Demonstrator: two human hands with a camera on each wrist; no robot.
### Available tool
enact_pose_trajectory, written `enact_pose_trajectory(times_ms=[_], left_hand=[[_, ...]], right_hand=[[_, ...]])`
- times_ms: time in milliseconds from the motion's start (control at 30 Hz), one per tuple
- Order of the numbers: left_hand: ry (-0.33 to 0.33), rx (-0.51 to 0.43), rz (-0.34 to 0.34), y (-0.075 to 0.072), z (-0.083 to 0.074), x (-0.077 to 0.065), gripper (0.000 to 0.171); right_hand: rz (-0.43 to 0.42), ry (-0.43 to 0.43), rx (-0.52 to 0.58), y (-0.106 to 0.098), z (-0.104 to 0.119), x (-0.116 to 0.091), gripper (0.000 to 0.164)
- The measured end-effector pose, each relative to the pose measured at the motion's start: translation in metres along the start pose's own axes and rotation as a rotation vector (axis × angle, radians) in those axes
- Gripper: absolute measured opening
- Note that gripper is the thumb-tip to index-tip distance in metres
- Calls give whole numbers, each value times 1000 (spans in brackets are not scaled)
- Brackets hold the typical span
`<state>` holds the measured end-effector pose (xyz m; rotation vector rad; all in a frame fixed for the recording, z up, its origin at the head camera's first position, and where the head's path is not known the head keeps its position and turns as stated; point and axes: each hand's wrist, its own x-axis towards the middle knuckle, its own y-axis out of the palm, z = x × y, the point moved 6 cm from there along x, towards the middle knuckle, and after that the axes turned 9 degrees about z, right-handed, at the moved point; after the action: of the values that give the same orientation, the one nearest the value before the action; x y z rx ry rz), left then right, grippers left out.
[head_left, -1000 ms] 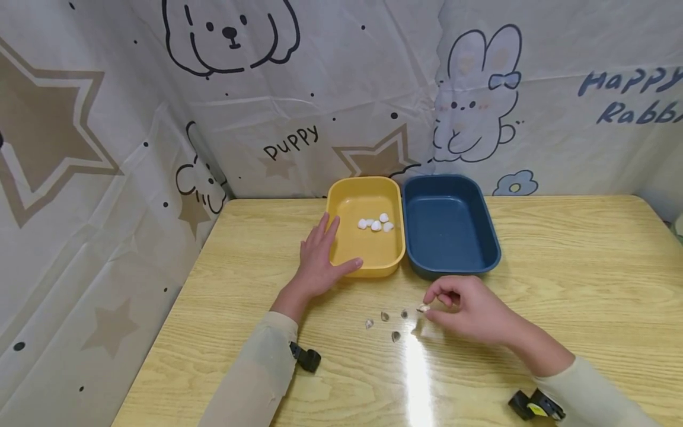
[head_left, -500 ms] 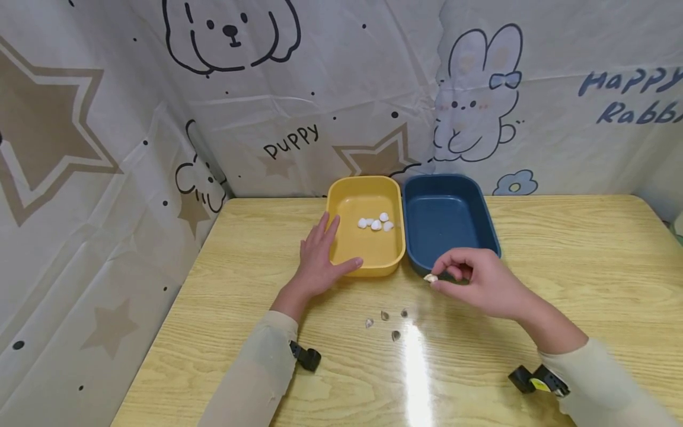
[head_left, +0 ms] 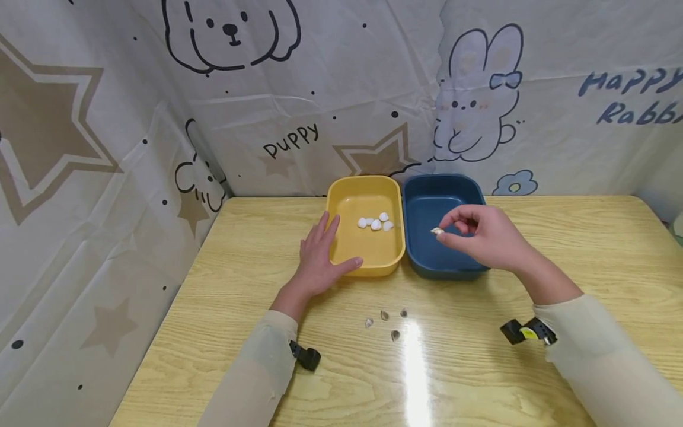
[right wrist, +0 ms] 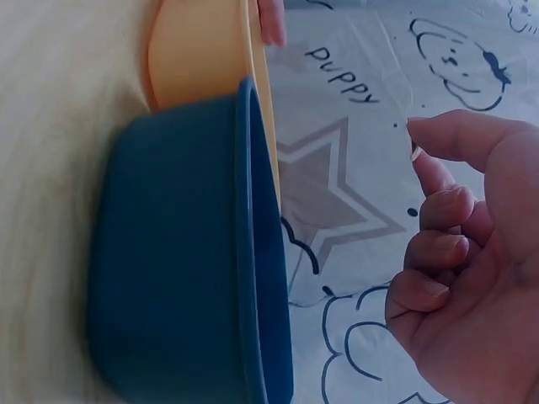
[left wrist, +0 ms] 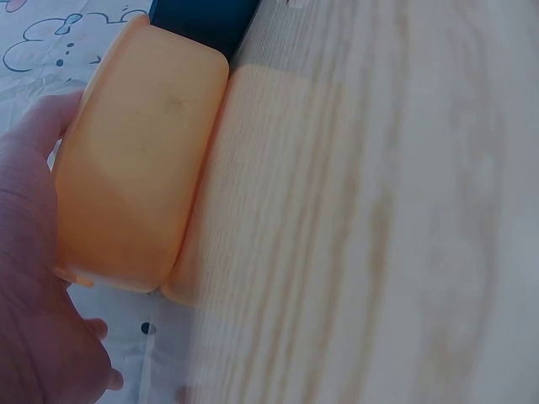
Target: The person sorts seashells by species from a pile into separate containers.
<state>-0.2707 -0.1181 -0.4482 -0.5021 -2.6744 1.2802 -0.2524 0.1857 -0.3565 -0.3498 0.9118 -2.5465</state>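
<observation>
Above the blue bin (head_left: 429, 204), at the right of the pair, the right hand (head_left: 488, 234) pinches a small pale shell (head_left: 437, 231) between thumb and index finger. From the head view, the shell overlaps the bin's interior, but its height is hard to judge. The right wrist view supplies this: the pinching hand is above the level of the bin's rim, with the remaining three fingers curled toward the palm. That view shows only a thin sliver of the held shell and conceals the floor of both bins.

The left hand (head_left: 320, 264) is spread at the yellow bin (head_left: 368, 252), fingers along the left rim and thumb at the near rim. The left wrist view shows the bin's smooth outer wall and the thumb at the rim; the contents are hidden there. Only the head view shows the group of white shells (head_left: 376, 225) on the yellow bin's floor.

Four small dark shells (head_left: 395, 335) lie apart from one another on the wood-grain counter (head_left: 267, 249), in front of the bins. Both bins stand side by side before a printed sheet (head_left: 320, 166). Each wrist carries a black camera (head_left: 305, 356).
</observation>
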Motion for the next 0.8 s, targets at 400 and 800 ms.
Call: enact_pose_trajectory(times_ms=[400,800], left_hand=[[-6,-2,2,0,1,0,104],[-2,5,1,0,2,0,104]], right_hand=[[-52,142,-56,0,-27,42,19],[-193,152,-103,7,-50,63,19]])
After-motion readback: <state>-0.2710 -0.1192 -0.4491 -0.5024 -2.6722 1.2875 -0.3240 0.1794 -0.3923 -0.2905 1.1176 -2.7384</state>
